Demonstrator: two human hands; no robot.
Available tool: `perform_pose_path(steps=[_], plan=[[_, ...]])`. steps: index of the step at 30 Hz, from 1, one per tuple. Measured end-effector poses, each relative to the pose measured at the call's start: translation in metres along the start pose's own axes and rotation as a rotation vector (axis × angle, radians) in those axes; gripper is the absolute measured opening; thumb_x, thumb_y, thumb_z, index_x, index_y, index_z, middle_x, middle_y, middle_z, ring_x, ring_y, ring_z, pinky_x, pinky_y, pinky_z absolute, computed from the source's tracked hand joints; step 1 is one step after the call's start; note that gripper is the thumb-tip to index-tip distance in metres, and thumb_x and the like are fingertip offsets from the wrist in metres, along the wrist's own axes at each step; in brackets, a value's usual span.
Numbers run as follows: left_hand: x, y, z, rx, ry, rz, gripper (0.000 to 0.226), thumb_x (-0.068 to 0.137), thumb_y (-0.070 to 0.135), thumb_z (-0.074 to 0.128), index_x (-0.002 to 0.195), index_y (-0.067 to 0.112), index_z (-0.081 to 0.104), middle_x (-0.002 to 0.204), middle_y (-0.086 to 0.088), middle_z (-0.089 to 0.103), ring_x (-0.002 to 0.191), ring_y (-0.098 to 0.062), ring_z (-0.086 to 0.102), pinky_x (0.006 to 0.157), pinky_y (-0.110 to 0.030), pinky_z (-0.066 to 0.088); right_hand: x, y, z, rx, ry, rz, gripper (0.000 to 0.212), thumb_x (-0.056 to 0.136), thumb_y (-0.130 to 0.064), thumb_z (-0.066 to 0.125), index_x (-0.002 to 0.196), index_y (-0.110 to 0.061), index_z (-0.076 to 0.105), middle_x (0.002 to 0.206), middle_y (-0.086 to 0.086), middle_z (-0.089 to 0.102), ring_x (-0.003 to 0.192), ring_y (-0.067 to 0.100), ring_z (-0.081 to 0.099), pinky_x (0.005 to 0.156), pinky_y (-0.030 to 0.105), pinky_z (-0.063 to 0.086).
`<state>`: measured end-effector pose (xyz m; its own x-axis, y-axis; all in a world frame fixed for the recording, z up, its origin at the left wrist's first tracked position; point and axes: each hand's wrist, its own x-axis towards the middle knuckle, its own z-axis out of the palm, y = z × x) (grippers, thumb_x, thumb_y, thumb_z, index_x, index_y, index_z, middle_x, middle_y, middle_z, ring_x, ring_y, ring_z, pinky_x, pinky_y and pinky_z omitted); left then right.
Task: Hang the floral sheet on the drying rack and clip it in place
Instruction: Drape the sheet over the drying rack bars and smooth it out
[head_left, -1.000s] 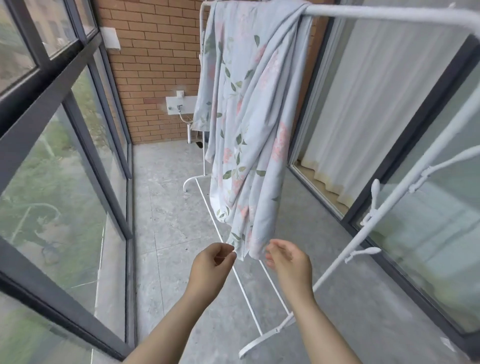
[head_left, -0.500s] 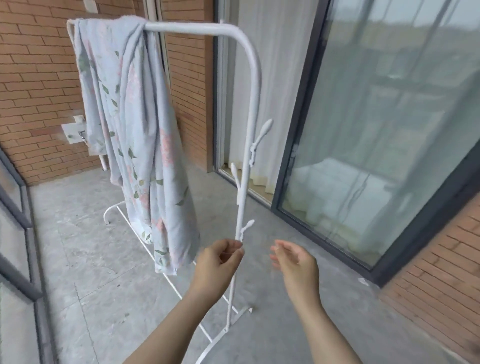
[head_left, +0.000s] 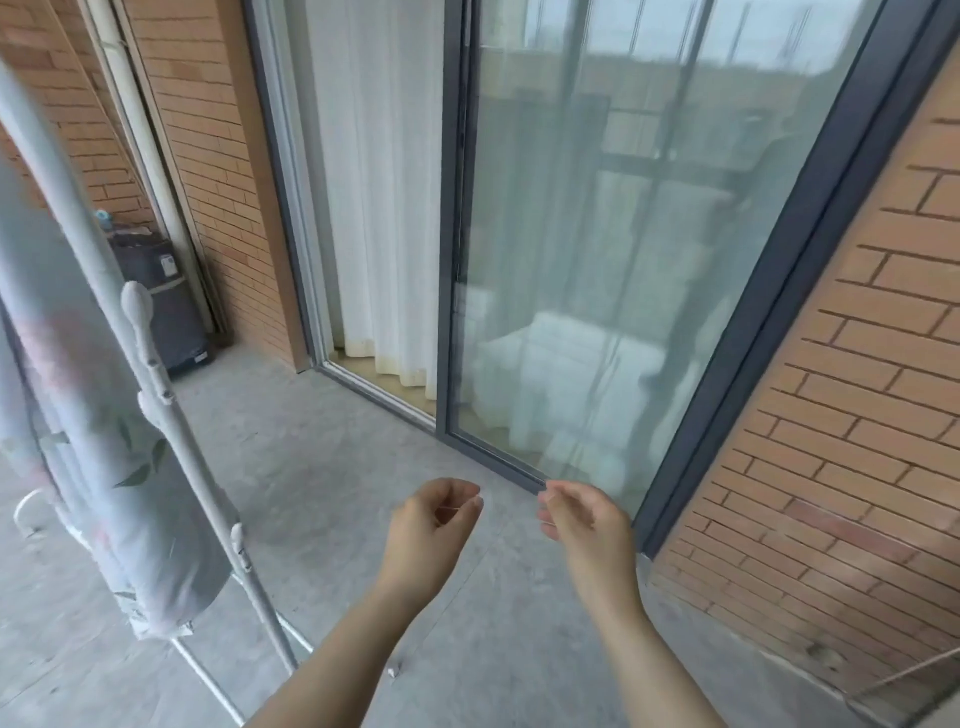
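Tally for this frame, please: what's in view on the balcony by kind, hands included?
Hands: 2 (left hand, right hand)
Floral sheet: 1
Drying rack: 1
Dark appliance: 1
White curtain: 1
Total: 6

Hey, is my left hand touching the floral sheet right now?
Apart. The head view shows the left hand held over the floor, with the rack post and a stretch of bare concrete between it and the floral sheet.
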<state>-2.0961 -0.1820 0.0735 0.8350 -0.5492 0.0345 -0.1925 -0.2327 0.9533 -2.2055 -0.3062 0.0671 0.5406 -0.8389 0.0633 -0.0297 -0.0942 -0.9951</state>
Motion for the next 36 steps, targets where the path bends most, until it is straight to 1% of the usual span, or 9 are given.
perform_pose_path(steps=[3, 7, 10, 14, 17, 21, 26, 31, 36], plan=[[0.034, 0.001, 0.024, -0.008, -0.027, -0.004, 0.007, 0.088, 0.024, 0.066, 0.094, 0.022, 0.069, 0.082, 0.007, 0.070, 0.081, -0.008, 0.066, 0.061, -0.006, 0.046, 0.037, 0.005, -0.009, 0.004, 0.022, 0.012, 0.013, 0.090, -0.013, 0.061, 0.091, -0.023, 0.070, 0.083, -0.001, 0.073, 0.079, 0.015, 0.070, 0.082, 0.038, 0.058], [0.097, 0.000, 0.045, -0.031, -0.040, -0.010, 0.007, 0.089, 0.024, 0.065, 0.094, 0.022, 0.069, 0.083, 0.008, 0.070, 0.080, -0.007, 0.066, 0.066, -0.014, 0.050, 0.099, 0.012, -0.003, 0.003, 0.054, 0.035, 0.011, 0.091, -0.010, 0.062, 0.095, -0.017, 0.069, 0.086, -0.001, 0.072, 0.080, 0.013, 0.070, 0.077, 0.030, 0.058], [0.153, 0.000, 0.049, -0.052, -0.033, -0.007, 0.007, 0.089, 0.025, 0.065, 0.095, 0.023, 0.069, 0.086, 0.010, 0.070, 0.080, -0.001, 0.066, 0.066, -0.010, 0.048, 0.150, 0.010, 0.011, -0.011, 0.054, 0.024, 0.013, 0.091, -0.010, 0.061, 0.091, -0.022, 0.068, 0.087, 0.001, 0.072, 0.076, 0.011, 0.070, 0.076, 0.030, 0.058], [0.228, 0.008, 0.048, -0.071, -0.023, 0.008, 0.010, 0.089, 0.026, 0.065, 0.097, 0.021, 0.069, 0.087, 0.007, 0.071, 0.082, -0.002, 0.066, 0.065, -0.007, 0.046, 0.218, -0.003, 0.035, -0.014, 0.042, 0.008, 0.013, 0.091, -0.009, 0.062, 0.093, -0.020, 0.068, 0.087, 0.001, 0.073, 0.079, 0.013, 0.070, 0.068, 0.023, 0.056], [0.284, 0.014, 0.054, -0.070, -0.032, 0.020, 0.010, 0.089, 0.024, 0.065, 0.098, 0.021, 0.069, 0.087, 0.007, 0.071, 0.082, -0.002, 0.066, 0.062, -0.004, 0.046, 0.268, -0.006, 0.053, -0.016, 0.040, -0.002, 0.012, 0.091, -0.011, 0.062, 0.094, -0.020, 0.069, 0.086, -0.001, 0.073, 0.078, 0.011, 0.070, 0.069, 0.022, 0.056], [0.348, 0.014, 0.068, -0.075, -0.031, 0.021, 0.009, 0.089, 0.023, 0.065, 0.097, 0.022, 0.069, 0.089, 0.007, 0.072, 0.083, -0.003, 0.067, 0.064, -0.007, 0.047, 0.332, 0.001, 0.071, -0.009, 0.007, 0.016, 0.012, 0.091, -0.011, 0.062, 0.093, -0.019, 0.069, 0.084, -0.001, 0.073, 0.079, 0.014, 0.071, 0.073, 0.026, 0.057], [0.439, 0.012, 0.089, -0.053, 0.034, 0.022, 0.008, 0.089, 0.021, 0.064, 0.094, 0.022, 0.070, 0.087, 0.006, 0.073, 0.078, 0.001, 0.065, 0.062, -0.005, 0.045, 0.437, 0.012, 0.094, 0.020, -0.042, 0.018, 0.012, 0.092, -0.011, 0.061, 0.096, -0.018, 0.070, 0.091, 0.001, 0.073, 0.082, 0.013, 0.071, 0.079, 0.031, 0.058], [0.524, 0.022, 0.104, -0.052, 0.099, -0.038, 0.010, 0.090, 0.020, 0.063, 0.096, 0.026, 0.069, 0.089, 0.006, 0.073, 0.085, -0.007, 0.068, 0.072, -0.017, 0.053, 0.544, 0.010, 0.119, 0.038, -0.160, -0.003, 0.011, 0.092, -0.015, 0.060, 0.096, -0.019, 0.070, 0.089, -0.003, 0.074, 0.084, 0.010, 0.070, 0.079, 0.030, 0.057], [0.589, 0.012, 0.082, -0.038, 0.279, -0.109, 0.011, 0.090, 0.022, 0.062, 0.097, 0.028, 0.068, 0.090, 0.008, 0.072, 0.086, -0.006, 0.067, 0.078, -0.023, 0.054, 0.628, 0.009, 0.179, 0.043, -0.324, -0.016, 0.011, 0.093, -0.014, 0.060, 0.096, -0.019, 0.069, 0.087, -0.001, 0.074, 0.084, 0.013, 0.071, 0.074, 0.026, 0.058]])
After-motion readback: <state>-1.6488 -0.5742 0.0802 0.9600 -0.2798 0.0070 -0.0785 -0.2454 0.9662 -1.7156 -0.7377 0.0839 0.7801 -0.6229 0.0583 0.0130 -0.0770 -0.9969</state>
